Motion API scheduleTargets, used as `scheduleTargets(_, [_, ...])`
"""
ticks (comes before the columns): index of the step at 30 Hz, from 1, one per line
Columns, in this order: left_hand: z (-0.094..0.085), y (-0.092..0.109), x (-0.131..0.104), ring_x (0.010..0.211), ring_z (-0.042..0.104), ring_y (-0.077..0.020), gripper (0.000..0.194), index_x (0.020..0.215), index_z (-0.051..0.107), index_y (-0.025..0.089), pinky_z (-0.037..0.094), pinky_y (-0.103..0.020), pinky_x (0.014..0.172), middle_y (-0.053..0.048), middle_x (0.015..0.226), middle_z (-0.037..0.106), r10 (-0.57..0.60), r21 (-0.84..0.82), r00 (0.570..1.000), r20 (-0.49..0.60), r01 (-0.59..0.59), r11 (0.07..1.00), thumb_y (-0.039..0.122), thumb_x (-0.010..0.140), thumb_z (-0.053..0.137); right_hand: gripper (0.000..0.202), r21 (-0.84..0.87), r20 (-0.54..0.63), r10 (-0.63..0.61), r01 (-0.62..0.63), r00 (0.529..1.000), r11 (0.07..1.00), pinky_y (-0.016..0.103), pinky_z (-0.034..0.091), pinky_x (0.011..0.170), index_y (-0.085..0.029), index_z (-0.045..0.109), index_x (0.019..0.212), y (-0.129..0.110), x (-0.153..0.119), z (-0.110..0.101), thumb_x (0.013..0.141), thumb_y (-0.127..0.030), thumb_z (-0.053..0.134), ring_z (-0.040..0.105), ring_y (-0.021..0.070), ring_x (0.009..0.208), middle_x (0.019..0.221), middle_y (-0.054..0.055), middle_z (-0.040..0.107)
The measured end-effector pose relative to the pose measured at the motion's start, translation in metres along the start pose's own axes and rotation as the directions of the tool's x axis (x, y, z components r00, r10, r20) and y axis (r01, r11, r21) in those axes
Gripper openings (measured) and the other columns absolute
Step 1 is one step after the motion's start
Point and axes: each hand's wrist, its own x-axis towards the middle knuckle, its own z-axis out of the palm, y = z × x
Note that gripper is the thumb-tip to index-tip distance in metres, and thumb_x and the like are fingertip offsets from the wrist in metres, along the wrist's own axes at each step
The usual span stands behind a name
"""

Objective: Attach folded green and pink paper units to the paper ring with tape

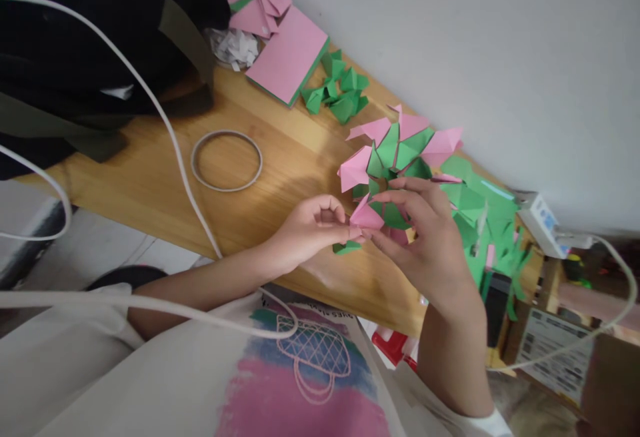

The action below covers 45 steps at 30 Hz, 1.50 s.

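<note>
A folded paper flower [400,143] with a green centre and pink outer petals rests on the wooden table in front of me. My left hand [317,230] is closed, thumb and fingers pinching the tip of a near pink paper petal [367,213]. From the other side my right hand [427,237] grips the same petal with the thumb low by my left fingertips and the fingers reaching over the flower's green part. A small green folded piece [347,247] lies just under my left fingers. My right fingers partly hide the flower's near side.
Behind the flower sit a cluster of green folded pieces [343,93] and a stack of pink and green paper [290,53]. A tape-like ring [227,161] lies on the table [285,137]. Green scraps [495,217], a dark phone [496,307] and a white cable [170,130] are around.
</note>
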Motion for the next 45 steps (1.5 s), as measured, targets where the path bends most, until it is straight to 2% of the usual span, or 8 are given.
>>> scheduleTargets(6, [-0.002,-0.006,0.003,0.070,0.072,-0.0156,0.031,0.067,0.049,0.016,0.049,-0.022,0.063,0.004,0.060,0.066,-0.009,-0.040,1.000,0.002,0.009,0.999,0.015,0.067,0.080,0.026,0.001,-0.126,0.082,-0.083,0.989,0.997,0.050,0.048,0.092,-0.024,0.065,0.102,-0.011,-0.007,-0.008,0.079,-0.035,0.072,0.059,0.0296,0.110,0.112,0.011,0.062])
scheduleTargets(8, [-0.003,-0.007,0.003,0.069,0.073,-0.0168,0.032,0.067,0.048,0.016,0.048,-0.022,0.061,0.004,0.058,0.065,-0.016,-0.056,1.000,0.006,0.016,0.998,0.016,0.068,0.080,0.018,0.049,-0.261,0.242,-0.238,0.934,0.970,0.041,0.051,0.078,-0.024,0.067,0.094,-0.023,-0.019,-0.012,0.080,-0.033,0.072,0.063,0.0249,0.093,0.100,0.009,0.066])
scheduleTargets(10, [-0.003,-0.006,0.003,0.069,0.073,-0.0167,0.032,0.067,0.048,0.016,0.047,-0.021,0.061,0.003,0.059,0.067,-0.022,-0.063,1.000,0.014,0.023,0.998,0.016,0.069,0.079,0.010,0.196,-0.298,0.477,-0.436,0.827,0.878,0.030,0.046,0.055,-0.023,0.069,0.085,-0.037,-0.033,-0.011,0.083,-0.033,0.069,0.058,0.0164,0.064,0.077,0.003,0.066])
scheduleTargets(14, [-0.002,-0.002,0.002,0.068,0.071,-0.0136,0.029,0.067,0.049,0.016,0.047,-0.020,0.063,0.004,0.061,0.067,-0.029,-0.039,0.999,0.016,0.029,0.999,0.013,0.069,0.078,0.020,0.470,0.005,0.707,-0.626,0.707,0.622,0.022,0.032,0.038,-0.020,0.074,0.083,-0.056,-0.050,0.007,0.084,-0.039,0.066,0.044,0.0087,0.041,0.052,-0.003,0.057])
scheduleTargets(20, [-0.003,-0.003,0.003,0.060,0.064,-0.0085,0.031,0.064,0.049,0.016,0.048,-0.020,0.063,0.006,0.059,0.063,0.014,0.012,1.000,0.014,-0.014,1.000,0.012,0.066,0.079,0.024,0.688,0.007,0.808,-0.589,0.589,0.423,0.020,0.027,0.036,-0.018,0.076,0.082,-0.064,-0.035,0.035,0.083,-0.041,0.068,0.038,0.0054,0.036,0.045,-0.006,0.054])
scheduleTargets(26, [-0.004,-0.004,0.004,0.065,0.067,-0.0106,0.032,0.064,0.049,0.016,0.047,-0.020,0.063,0.005,0.061,0.064,0.026,0.019,0.999,0.025,-0.027,0.999,0.013,0.065,0.080,0.027,0.703,-0.058,0.835,-0.571,0.547,0.423,0.019,0.030,0.037,-0.017,0.072,0.069,-0.065,-0.032,0.041,0.082,-0.040,0.068,0.041,0.0059,0.036,0.043,-0.005,0.053])
scheduleTargets(36, [0.001,-0.005,0.001,0.060,0.061,-0.0071,0.029,0.066,0.051,0.015,0.044,-0.018,0.059,0.005,0.061,0.062,-0.011,0.014,0.999,-0.030,0.012,1.000,0.014,0.065,0.080,0.024,0.720,-0.088,0.864,-0.568,0.495,0.399,0.018,0.029,0.035,-0.017,0.071,0.069,-0.068,-0.030,0.045,0.081,-0.036,0.068,0.041,0.0054,0.034,0.041,-0.007,0.053])
scheduleTargets(45, [0.007,-0.015,0.004,0.054,0.052,-0.0053,0.034,0.062,0.047,0.016,0.041,-0.017,0.054,0.008,0.055,0.052,0.070,0.018,0.992,-0.105,-0.068,0.998,0.017,0.061,0.081,0.027,0.729,-0.121,0.886,-0.565,0.449,0.386,0.020,0.034,0.037,-0.016,0.070,0.076,-0.073,-0.034,0.054,0.082,-0.042,0.066,0.045,0.0076,0.036,0.043,-0.006,0.054])
